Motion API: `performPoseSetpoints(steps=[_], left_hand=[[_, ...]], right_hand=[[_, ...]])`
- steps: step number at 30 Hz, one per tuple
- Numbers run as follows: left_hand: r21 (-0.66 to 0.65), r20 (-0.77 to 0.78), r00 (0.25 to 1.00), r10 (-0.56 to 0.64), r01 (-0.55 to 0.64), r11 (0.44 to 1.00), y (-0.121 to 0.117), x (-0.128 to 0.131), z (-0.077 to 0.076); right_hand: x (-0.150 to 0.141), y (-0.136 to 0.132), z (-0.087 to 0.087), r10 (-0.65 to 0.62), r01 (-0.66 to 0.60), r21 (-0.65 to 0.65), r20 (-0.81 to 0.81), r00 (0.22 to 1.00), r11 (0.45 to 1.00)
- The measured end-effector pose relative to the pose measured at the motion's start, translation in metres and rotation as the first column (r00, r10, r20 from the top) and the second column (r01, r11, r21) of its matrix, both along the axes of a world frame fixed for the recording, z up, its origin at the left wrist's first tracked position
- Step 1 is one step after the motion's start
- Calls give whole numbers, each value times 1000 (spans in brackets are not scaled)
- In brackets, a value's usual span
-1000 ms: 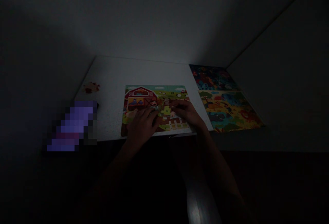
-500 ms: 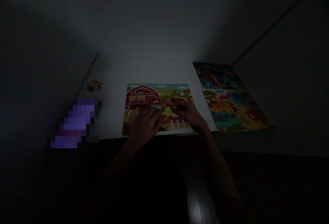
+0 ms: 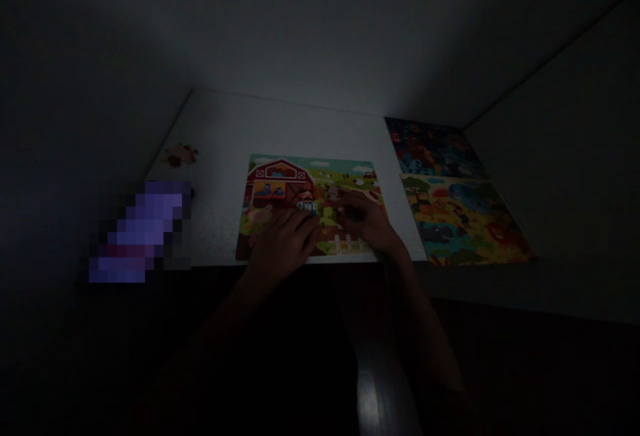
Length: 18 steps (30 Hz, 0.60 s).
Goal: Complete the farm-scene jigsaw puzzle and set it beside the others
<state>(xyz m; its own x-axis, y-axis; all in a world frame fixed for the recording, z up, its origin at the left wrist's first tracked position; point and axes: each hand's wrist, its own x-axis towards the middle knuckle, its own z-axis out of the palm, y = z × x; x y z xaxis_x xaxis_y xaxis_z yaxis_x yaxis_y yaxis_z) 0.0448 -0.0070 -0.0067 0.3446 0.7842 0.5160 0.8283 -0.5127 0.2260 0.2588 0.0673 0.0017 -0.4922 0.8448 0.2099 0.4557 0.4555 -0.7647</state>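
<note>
A farm jigsaw puzzle [image 3: 320, 179] with a red barn, a farmer and animals lies near the front edge of the white table. My left hand [image 3: 284, 239] rests flat over its lower left part, fingers stretched out and holding nothing I can see. Over the puzzle's right half is my right hand [image 3: 367, 219], its thumb and fingers bent together in a pinch close to the surface. Whatever sits between those fingertips is hidden by the hand and the dim light. Parts of the picture under both hands are covered.
A few loose puzzle pieces [image 3: 181, 154] lie at the table's left side. Below them is a lit, blurred screen [image 3: 145, 229]. Two other animal pictures, a dark one [image 3: 435, 146] and a savanna one [image 3: 460, 216], lie along the right. White walls stand behind and beside the white table [image 3: 220, 129].
The camera view has shifted slightly. My right hand has moved a little over the puzzle, fingers still bent together. My left hand stays resting on the puzzle.
</note>
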Motion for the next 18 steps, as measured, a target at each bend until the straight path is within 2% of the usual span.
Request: performPoseSetpoints(steps=[7,18], left_hand=[[-16,-25,1000,-10,10,1000,0,-2,2],[-53,-41,999,-14,12,999,-1,-1,2]], right_hand=[[-3,-4,-2,-19,-6,194,129,991,981],[-3,-5,-4,-41,-39,373,203,978,927]])
